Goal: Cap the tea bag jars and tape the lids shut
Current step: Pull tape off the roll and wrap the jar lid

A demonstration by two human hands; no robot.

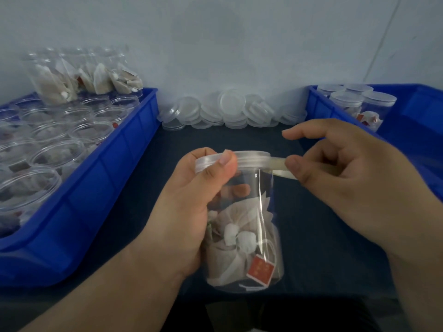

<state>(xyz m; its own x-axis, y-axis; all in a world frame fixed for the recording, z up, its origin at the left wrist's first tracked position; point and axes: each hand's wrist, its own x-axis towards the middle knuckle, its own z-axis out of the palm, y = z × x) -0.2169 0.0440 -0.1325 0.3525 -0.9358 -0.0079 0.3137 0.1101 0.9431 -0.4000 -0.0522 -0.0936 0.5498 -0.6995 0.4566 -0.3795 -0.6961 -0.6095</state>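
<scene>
Gripping jar point(242, 224), left hand point(189, 207); right hand point(354, 185) pinches tape point(279, 167) at lid point(249, 157).

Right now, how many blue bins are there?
2: the left bin holds open jars; the right bin holds capped jars. More could sit out of view.

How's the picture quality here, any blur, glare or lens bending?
Head view: dim, even light, no hard shadows; the held jar is fairly sharp, with a glare streak down its wall; the tape barely stands out; the far lids and the jars in the left bin look soft; the wide lens bows the bin's edges.
</scene>
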